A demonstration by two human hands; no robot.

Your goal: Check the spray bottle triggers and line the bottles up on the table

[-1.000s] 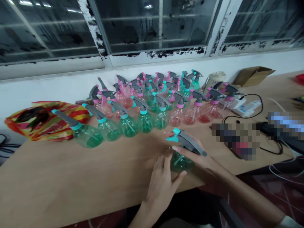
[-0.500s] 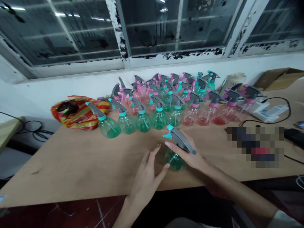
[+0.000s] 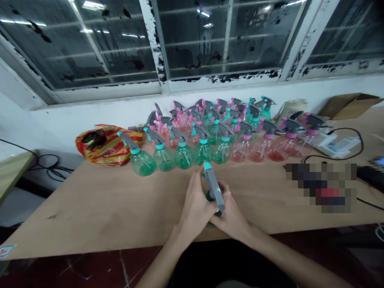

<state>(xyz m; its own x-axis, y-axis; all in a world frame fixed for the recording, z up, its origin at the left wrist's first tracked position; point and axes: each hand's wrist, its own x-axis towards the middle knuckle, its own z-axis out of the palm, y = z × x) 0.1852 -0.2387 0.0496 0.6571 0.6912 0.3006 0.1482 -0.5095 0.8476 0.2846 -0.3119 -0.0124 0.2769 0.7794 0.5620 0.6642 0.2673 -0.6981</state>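
Green spray bottle point(image 3: 215, 192) near the table's point(image 3: 120, 208) front edge: my left hand point(image 3: 196, 206) and right hand point(image 3: 232, 212) wrap its two sides, fingers curled round it. Just beyond stands a row of green and pink bottles point(image 3: 183, 155).

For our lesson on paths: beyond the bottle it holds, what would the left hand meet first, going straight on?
The left hand would probably meet the front row's green spray bottle, fourth from the left, though depth is hard to judge.

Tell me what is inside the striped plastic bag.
Something dark shows through the opening of the striped plastic bag, too unclear to name; whatever lies deeper is covered by the bag's sides.
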